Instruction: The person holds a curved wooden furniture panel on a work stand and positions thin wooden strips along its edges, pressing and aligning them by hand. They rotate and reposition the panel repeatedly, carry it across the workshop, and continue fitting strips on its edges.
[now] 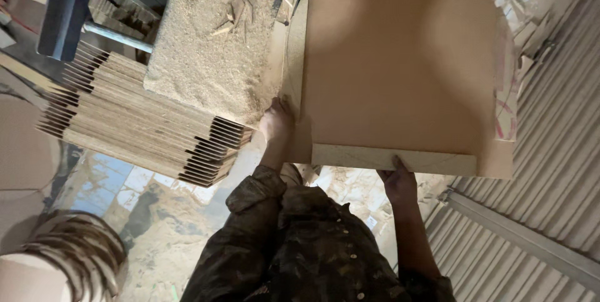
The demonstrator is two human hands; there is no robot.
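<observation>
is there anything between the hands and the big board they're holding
Nothing visible. The left hand grips the fibreboard panel at its left edge, and the right hand holds its near edge. The sawdust-covered stack of boards sits just left of the panel.

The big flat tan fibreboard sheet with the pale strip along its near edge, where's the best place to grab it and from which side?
Probably by its edges, from the near side. The big flat tan fibreboard sheet is wide and thin, so two spread grips suit it: the left hand at the near left corner, the right hand under the pale near-edge strip. The sawdust-covered stack of thin boards crowds its left side.
</observation>
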